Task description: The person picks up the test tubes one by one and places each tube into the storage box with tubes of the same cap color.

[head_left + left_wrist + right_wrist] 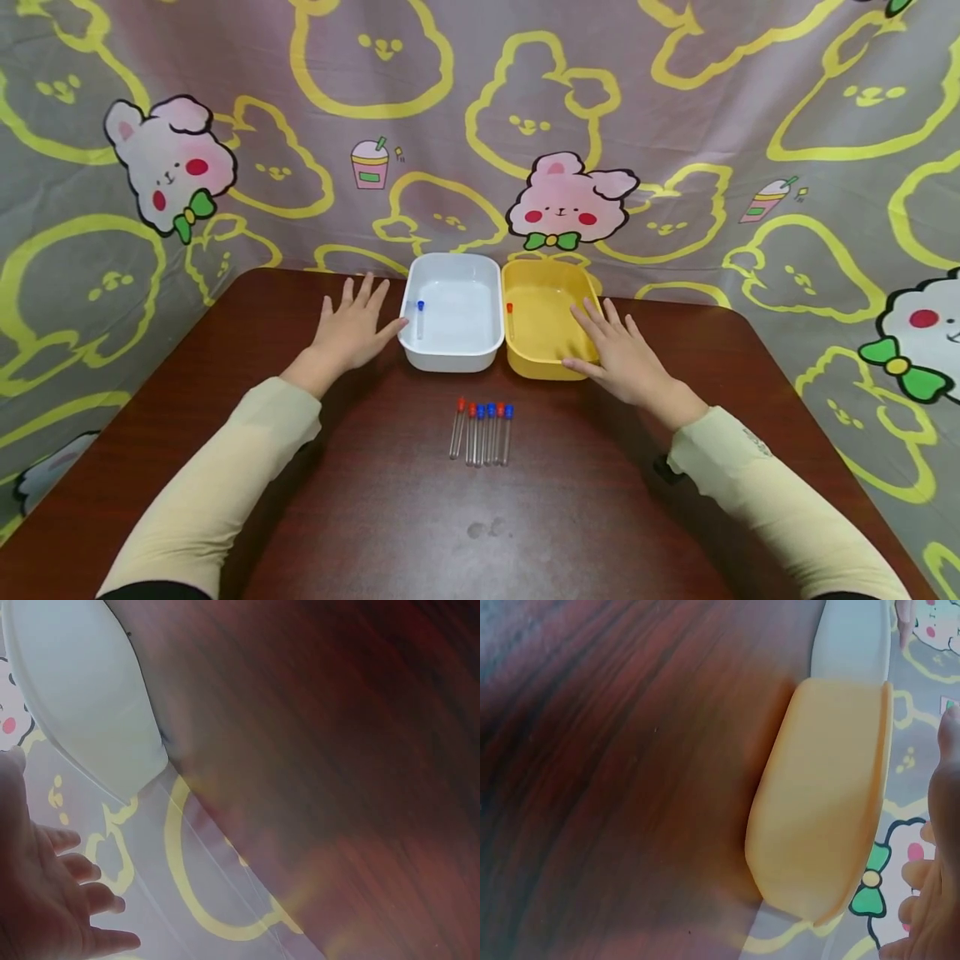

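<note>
A white tub [452, 355] and a yellow tub [534, 365] stand side by side at the table's far middle. A blue-capped tube [420, 318] lies in the white one, a red-capped tube [510, 318] in the yellow one. Several capped test tubes [482, 432], red and blue, lie in a row in front of them. My left hand [352, 327] lies flat with fingers spread, thumb touching the white tub [82, 697]. My right hand [617, 350] lies flat over the yellow tub's right rim [832, 810], fingers straight. Neither hand holds anything.
The dark wooden table [420, 517] is backed by a cartoon-print cloth [675, 125] hanging close behind the tubs. Table edges run diagonally at left and right.
</note>
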Tool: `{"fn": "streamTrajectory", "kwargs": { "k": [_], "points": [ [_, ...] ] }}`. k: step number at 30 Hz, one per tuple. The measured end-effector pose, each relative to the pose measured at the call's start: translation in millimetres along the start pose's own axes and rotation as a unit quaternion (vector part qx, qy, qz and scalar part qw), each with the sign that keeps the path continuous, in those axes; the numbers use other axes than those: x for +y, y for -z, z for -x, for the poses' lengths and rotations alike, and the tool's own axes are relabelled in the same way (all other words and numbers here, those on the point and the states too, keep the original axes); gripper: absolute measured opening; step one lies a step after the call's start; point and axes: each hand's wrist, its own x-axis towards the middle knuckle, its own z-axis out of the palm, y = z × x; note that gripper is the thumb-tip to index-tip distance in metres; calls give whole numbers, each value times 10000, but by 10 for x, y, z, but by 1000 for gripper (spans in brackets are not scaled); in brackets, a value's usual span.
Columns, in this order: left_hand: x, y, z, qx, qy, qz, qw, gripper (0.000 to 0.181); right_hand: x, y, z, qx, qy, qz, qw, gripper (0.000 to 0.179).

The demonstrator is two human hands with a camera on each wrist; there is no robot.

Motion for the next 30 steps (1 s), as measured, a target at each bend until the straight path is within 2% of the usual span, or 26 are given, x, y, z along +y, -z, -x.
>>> {"fn": "streamTrajectory", "kwargs": {
  "k": [15,23,30],
  "points": [
    [158,-81,75,79,-316,101,9994,86,-197,-34,131,285,644,-318,9970,85],
    [235,-118,128,-29,-379,210,9991,86,-385,-82,185,166,865,-533,9947,84],
    [277,-180,155,-167,-336,182,9991,88,-497,-177,236,271,1186,-578,9909,83]
  ]
}}
